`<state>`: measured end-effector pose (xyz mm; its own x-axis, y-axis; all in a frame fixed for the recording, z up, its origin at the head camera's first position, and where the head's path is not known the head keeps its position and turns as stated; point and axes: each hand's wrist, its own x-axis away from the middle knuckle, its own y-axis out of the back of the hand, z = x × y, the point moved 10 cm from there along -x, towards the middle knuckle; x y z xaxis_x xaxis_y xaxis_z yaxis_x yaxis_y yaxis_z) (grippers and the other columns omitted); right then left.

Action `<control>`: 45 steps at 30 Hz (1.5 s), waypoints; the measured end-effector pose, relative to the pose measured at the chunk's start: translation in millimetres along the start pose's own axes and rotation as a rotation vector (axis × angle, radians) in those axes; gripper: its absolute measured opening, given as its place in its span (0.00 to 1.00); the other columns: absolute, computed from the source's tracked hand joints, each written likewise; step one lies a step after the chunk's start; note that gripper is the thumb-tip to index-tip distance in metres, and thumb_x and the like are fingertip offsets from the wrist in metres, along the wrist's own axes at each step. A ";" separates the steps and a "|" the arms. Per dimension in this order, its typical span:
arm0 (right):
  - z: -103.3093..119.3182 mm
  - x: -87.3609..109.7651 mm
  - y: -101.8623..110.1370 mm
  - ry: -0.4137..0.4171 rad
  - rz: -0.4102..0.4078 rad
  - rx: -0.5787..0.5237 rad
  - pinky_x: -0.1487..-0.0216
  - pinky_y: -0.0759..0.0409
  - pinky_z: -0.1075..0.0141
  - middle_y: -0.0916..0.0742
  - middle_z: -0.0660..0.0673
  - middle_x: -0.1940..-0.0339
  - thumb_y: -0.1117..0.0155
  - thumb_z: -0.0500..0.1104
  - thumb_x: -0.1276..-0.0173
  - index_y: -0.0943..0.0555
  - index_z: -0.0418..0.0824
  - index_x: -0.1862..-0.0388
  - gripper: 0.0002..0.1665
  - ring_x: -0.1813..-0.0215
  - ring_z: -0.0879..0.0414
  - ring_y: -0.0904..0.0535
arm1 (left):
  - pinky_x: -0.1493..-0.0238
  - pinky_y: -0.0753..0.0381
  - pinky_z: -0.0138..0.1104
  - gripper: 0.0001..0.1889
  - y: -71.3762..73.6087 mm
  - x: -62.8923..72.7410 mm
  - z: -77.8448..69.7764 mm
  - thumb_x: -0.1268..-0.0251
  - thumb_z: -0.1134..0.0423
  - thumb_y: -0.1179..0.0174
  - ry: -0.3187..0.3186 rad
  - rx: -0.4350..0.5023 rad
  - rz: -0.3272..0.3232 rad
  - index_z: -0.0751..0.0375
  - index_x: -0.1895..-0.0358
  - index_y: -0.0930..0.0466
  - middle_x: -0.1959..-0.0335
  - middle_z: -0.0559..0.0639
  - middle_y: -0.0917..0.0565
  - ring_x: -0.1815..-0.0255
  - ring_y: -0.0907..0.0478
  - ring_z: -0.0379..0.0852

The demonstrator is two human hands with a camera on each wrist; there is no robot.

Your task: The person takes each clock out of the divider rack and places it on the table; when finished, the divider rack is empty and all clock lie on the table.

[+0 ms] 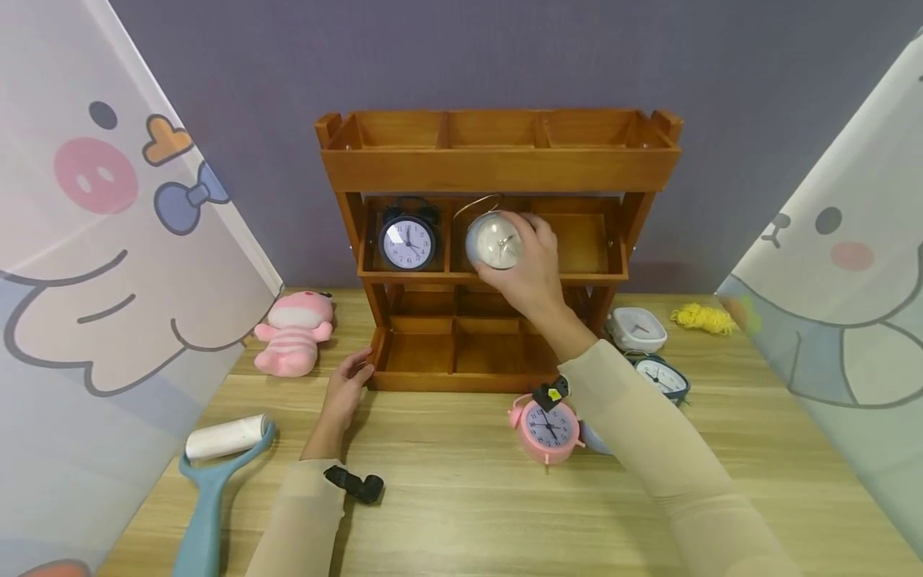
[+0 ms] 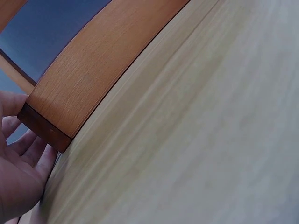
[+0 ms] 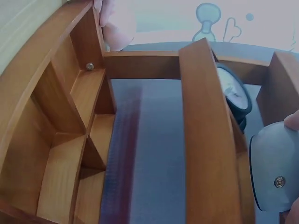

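Observation:
My right hand (image 1: 530,268) grips a round pale alarm clock (image 1: 496,242) with a thin wire loop on top, at the middle compartment of the wooden shelf's (image 1: 497,170) middle tier. In the right wrist view, that clock's smooth pale casing (image 3: 275,168) shows between thumb and fingers. A black twin-bell alarm clock (image 1: 408,242) stands upright in the compartment to its left. My left hand (image 1: 346,394) holds the shelf's lower left front corner, thumb on one side and fingers on the other, as the left wrist view shows at the wooden end piece (image 2: 70,88).
Right of the shelf's base are a pink twin-bell clock (image 1: 548,429), a dark clock (image 1: 659,377) and a white clock (image 1: 638,328). Yellow string (image 1: 703,318) lies farther right. At left are a pink plush toy (image 1: 294,335) and a blue-handled lint roller (image 1: 209,489).

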<state>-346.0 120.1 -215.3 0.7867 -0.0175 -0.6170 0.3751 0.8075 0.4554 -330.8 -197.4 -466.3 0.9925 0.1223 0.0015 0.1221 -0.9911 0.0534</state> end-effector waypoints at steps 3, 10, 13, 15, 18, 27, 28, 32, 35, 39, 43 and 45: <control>5.4 8.6 4.8 0.027 0.002 -0.016 0.42 0.31 0.48 0.29 0.42 0.36 0.18 0.46 0.55 0.23 0.45 0.37 0.43 0.37 0.45 0.37 | 0.39 0.36 0.37 0.22 -0.6 1.8 0.0 0.26 0.72 0.51 0.001 -0.003 0.000 0.72 0.31 0.35 0.34 0.68 0.33 0.35 0.37 0.54; 11.4 32.9 8.0 0.060 0.063 -0.037 0.45 0.30 0.44 0.27 0.40 0.37 0.18 0.46 0.56 0.22 0.43 0.38 0.43 0.38 0.43 0.35 | 0.36 0.38 0.41 0.22 -0.9 1.6 -1.2 0.26 0.73 0.51 0.022 0.023 0.010 0.74 0.32 0.35 0.33 0.69 0.34 0.34 0.38 0.55; 8.7 45.0 4.8 0.046 0.120 -0.037 0.46 0.29 0.44 0.27 0.41 0.37 0.18 0.46 0.56 0.22 0.44 0.38 0.42 0.38 0.44 0.34 | 0.36 0.38 0.42 0.22 -2.2 6.0 -9.1 0.27 0.75 0.51 0.029 0.023 0.019 0.76 0.33 0.35 0.34 0.70 0.34 0.35 0.38 0.57; 6.9 53.3 2.6 0.038 0.157 -0.039 0.47 0.28 0.44 0.28 0.42 0.37 0.18 0.45 0.56 0.22 0.45 0.38 0.43 0.39 0.44 0.33 | 0.37 0.37 0.42 0.21 -3.0 8.9 -13.9 0.28 0.75 0.51 0.030 0.019 0.022 0.77 0.33 0.35 0.35 0.71 0.33 0.35 0.37 0.57; 5.1 65.1 -0.2 0.039 0.201 -0.043 0.48 0.27 0.44 0.27 0.43 0.37 0.18 0.45 0.57 0.22 0.45 0.38 0.43 0.40 0.45 0.32 | 0.39 0.36 0.39 0.21 -2.6 9.3 -12.8 0.27 0.75 0.51 0.032 0.013 0.019 0.76 0.33 0.35 0.35 0.70 0.33 0.35 0.37 0.57; -4.8 104.1 -14.8 0.005 0.343 -0.062 0.49 0.26 0.47 0.26 0.46 0.38 0.17 0.47 0.58 0.21 0.49 0.39 0.43 0.41 0.47 0.31 | 0.39 0.36 0.36 0.22 0.0 -1.1 3.5 0.26 0.72 0.51 0.019 -0.004 0.011 0.75 0.32 0.36 0.33 0.68 0.34 0.34 0.38 0.55; -6.6 108.2 -16.9 -0.005 0.361 -0.060 0.49 0.26 0.47 0.26 0.47 0.38 0.17 0.48 0.59 0.21 0.50 0.39 0.43 0.41 0.47 0.31 | 0.39 0.37 0.37 0.22 0.0 -1.2 3.4 0.26 0.73 0.51 0.022 -0.001 0.009 0.75 0.32 0.36 0.33 0.68 0.34 0.34 0.38 0.55; -14.0 121.7 -24.9 -0.047 0.427 -0.057 0.50 0.26 0.47 0.25 0.49 0.39 0.17 0.47 0.61 0.20 0.52 0.40 0.42 0.42 0.48 0.30 | 0.38 0.37 0.36 0.22 -0.2 0.3 1.7 0.26 0.72 0.51 0.003 0.001 -0.004 0.74 0.32 0.35 0.33 0.66 0.34 0.34 0.39 0.53; -20.0 131.0 -31.2 -0.081 0.479 -0.046 0.52 0.26 0.48 0.25 0.50 0.39 0.18 0.48 0.61 0.20 0.55 0.41 0.42 0.44 0.48 0.30 | 0.38 0.37 0.35 0.22 -0.5 1.2 0.4 0.26 0.72 0.51 -0.022 -0.006 -0.013 0.74 0.32 0.35 0.33 0.66 0.33 0.34 0.38 0.54; -25.1 143.1 -39.4 -0.103 0.549 -0.009 0.54 0.24 0.50 0.25 0.51 0.39 0.19 0.49 0.61 0.20 0.56 0.41 0.42 0.44 0.47 0.29 | 0.38 0.36 0.37 0.21 -1.0 1.0 0.3 0.26 0.72 0.51 -0.036 -0.023 -0.015 0.73 0.33 0.34 0.33 0.66 0.33 0.34 0.38 0.54; -24.7 153.1 -48.8 -0.083 0.624 0.020 0.55 0.23 0.51 0.24 0.49 0.41 0.19 0.49 0.61 0.20 0.53 0.40 0.43 0.43 0.47 0.29 | 0.38 0.36 0.40 0.21 -0.1 -1.2 2.0 0.27 0.72 0.50 -0.036 -0.027 -0.016 0.72 0.33 0.33 0.33 0.64 0.32 0.34 0.38 0.54; -25.1 158.1 -53.6 -0.077 0.658 0.021 0.54 0.24 0.52 0.23 0.49 0.41 0.19 0.49 0.62 0.20 0.52 0.40 0.43 0.43 0.48 0.30 | 0.37 0.36 0.41 0.21 0.3 -2.1 2.8 0.27 0.72 0.51 -0.031 -0.027 -0.015 0.71 0.33 0.33 0.33 0.63 0.33 0.34 0.38 0.54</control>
<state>-254.0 88.8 -353.4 0.8876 0.4326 -0.1583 -0.1868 0.6522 0.7347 -332.8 -198.1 -469.0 0.9904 0.1348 -0.0302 0.1368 -0.9874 0.0800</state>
